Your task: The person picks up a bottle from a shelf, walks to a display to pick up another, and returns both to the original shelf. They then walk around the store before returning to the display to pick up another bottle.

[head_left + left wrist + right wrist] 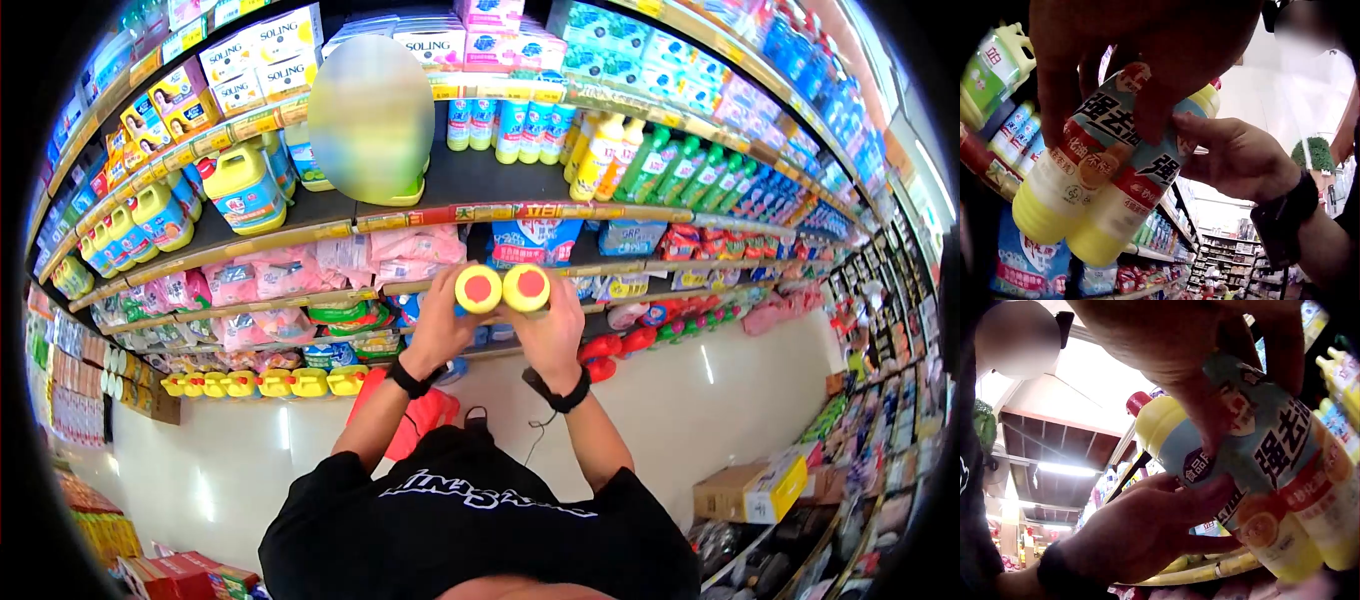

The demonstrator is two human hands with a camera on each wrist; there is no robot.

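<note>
Two yellow bottles with red caps and blue-and-red labels are held upright side by side in front of the shelves. In the head view my left hand [440,318] grips the left bottle [478,289], and my right hand [556,325] grips the right bottle [526,288]. The left wrist view shows the labels of the left bottle [1079,156] and the right bottle [1141,187], with my right hand [1241,156] thumb-first against its bottle. In the right wrist view my left hand [1141,525] has fingers around the nearer bottle [1229,487]. The palms' far sides are hidden.
Similar bottles [535,132] stand on the upper shelf [470,180], beside yellow jugs [243,188] and green bottles [680,170]. Pink bags [415,250] fill the shelf below. A red basket or stool [400,420] is on the floor by my legs; a carton [745,490] lies at right.
</note>
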